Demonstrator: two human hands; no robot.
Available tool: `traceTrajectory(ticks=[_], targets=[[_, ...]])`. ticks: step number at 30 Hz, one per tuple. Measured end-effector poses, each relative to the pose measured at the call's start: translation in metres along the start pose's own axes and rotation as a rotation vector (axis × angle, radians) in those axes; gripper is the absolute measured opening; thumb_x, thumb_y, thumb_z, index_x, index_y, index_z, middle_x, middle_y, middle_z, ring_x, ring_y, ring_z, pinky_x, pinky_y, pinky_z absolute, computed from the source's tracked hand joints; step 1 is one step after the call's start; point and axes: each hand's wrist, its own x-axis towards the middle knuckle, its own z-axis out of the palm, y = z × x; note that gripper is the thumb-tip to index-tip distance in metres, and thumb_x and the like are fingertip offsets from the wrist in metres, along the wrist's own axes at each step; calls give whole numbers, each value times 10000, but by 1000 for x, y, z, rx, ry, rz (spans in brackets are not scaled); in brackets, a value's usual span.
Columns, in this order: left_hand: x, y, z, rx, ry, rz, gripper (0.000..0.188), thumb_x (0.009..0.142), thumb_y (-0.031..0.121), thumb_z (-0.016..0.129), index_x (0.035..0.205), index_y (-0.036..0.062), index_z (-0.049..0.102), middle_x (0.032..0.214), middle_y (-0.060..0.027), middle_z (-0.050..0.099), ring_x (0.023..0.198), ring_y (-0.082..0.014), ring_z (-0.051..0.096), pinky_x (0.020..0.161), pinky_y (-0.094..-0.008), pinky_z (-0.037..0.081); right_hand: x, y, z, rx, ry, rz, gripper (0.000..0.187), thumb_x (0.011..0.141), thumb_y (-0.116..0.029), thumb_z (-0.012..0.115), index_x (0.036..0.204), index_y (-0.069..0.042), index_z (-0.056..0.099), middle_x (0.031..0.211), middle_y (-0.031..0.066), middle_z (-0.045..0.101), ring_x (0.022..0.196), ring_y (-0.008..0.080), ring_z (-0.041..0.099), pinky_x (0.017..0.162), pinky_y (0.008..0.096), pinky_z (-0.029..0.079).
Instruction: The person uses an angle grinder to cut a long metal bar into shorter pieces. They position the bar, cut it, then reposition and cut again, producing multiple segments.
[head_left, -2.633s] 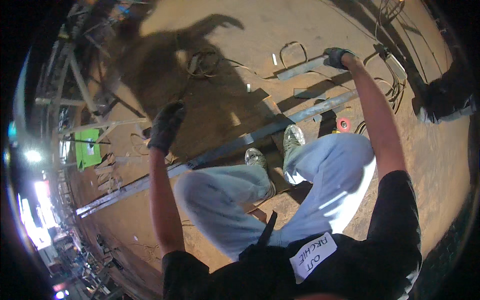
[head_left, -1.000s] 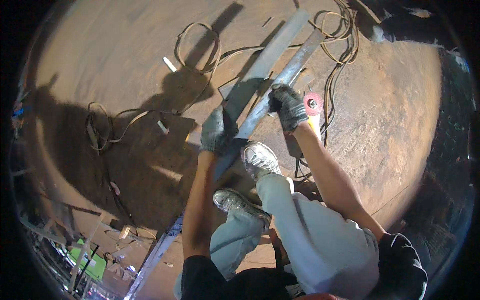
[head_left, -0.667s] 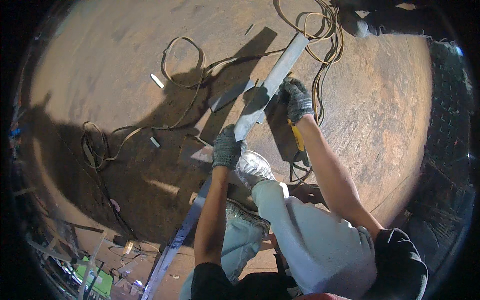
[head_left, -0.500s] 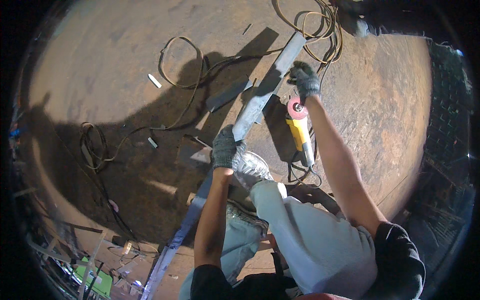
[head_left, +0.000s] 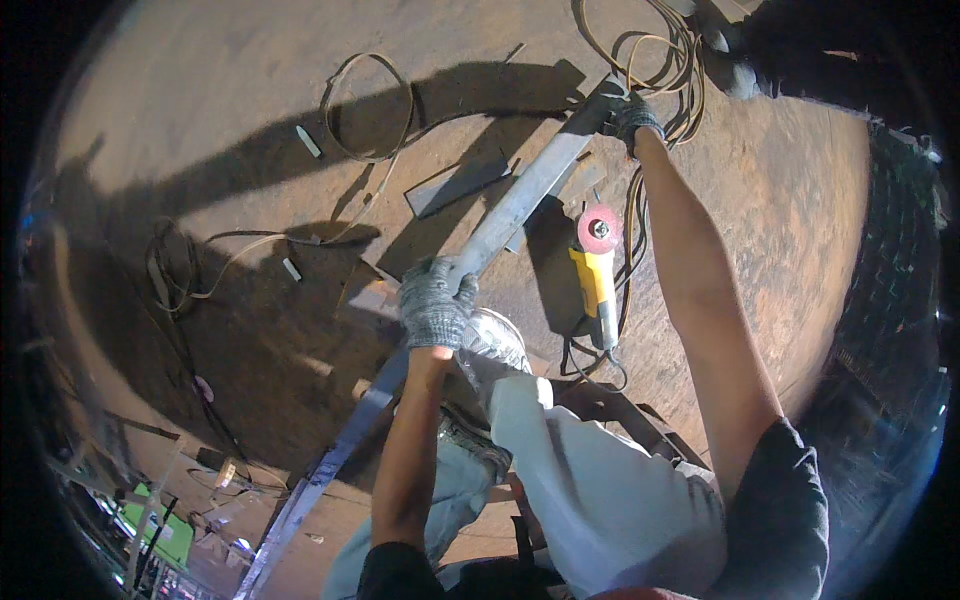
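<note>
A long grey metal bar [head_left: 520, 205] slants up and to the right across the brown floor surface. My left hand [head_left: 435, 303], in a grey knit glove, grips it near the middle, just beside my shoe. At the bar's far end my right hand [head_left: 632, 115], gloved too, has its fingers closed around the edge; some of them are hidden. Past my left hand, a bluish length of bar [head_left: 345, 450] runs to the lower left, seemingly the same piece. An angle grinder [head_left: 597, 275] with a yellow body and pink disc lies right of the bar.
Coiled cable [head_left: 665, 60] lies at the far right, and a looped cord [head_left: 383, 155] winds across the left. A flat metal plate [head_left: 455, 185] and a white chalk-like stick [head_left: 308, 141] rest left of the bar. Metal frames and a green object [head_left: 165, 535] sit at lower left.
My right hand has moved up from beside the bar and closed on its far end. My left hand stays on the bar. The whole view has shifted a little.
</note>
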Motion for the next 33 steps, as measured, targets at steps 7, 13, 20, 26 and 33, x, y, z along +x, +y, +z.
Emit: traceTrajectory(ticks=[7, 13, 20, 26, 33], targets=[[-13, 1, 10, 130, -175, -179, 578, 714, 254, 747, 1221, 73, 536, 1133, -218, 583, 1059, -386, 556, 908, -473, 450, 33, -8, -2, -837, 306, -251, 679, 802, -289, 698, 1395, -92, 431, 1203, 159, 618, 1048, 253, 612, 853, 355, 512], [-10, 18, 21, 112, -162, -247, 696, 692, 267, 773, 1295, 84, 479, 1173, -181, 570, 1117, -366, 522, 994, -477, 379, 52, -16, -18, -1092, 185, -356, 530, 808, -374, 637, 1263, -108, 589, 1099, 174, 669, 976, 270, 653, 846, 353, 495], [5, 19, 37, 261, -182, -217, 556, 723, 253, 721, 1220, 92, 530, 1078, -143, 579, 1028, -314, 562, 862, -450, 454, 62, -26, -25, -1134, 119, -372, 423, 849, -342, 600, 1227, -153, 623, 1101, 136, 677, 999, 245, 652, 864, 358, 492], [5, 12, 47, 275, -192, -178, 545, 733, 263, 712, 1222, 93, 541, 1094, -146, 578, 1026, -316, 565, 864, -455, 454, 53, -29, -28, -1164, 199, -466, 350, 857, -300, 608, 1161, -132, 656, 1074, 114, 686, 962, 251, 664, 821, 347, 508], [1, 10, 47, 240, -151, -138, 587, 733, 258, 714, 1261, 91, 519, 1117, -132, 573, 1022, -318, 568, 865, -446, 460, 58, -39, -29, -1119, 138, -300, 412, 835, -357, 635, 1206, -178, 638, 1169, 114, 651, 1101, 263, 614, 925, 370, 470]])
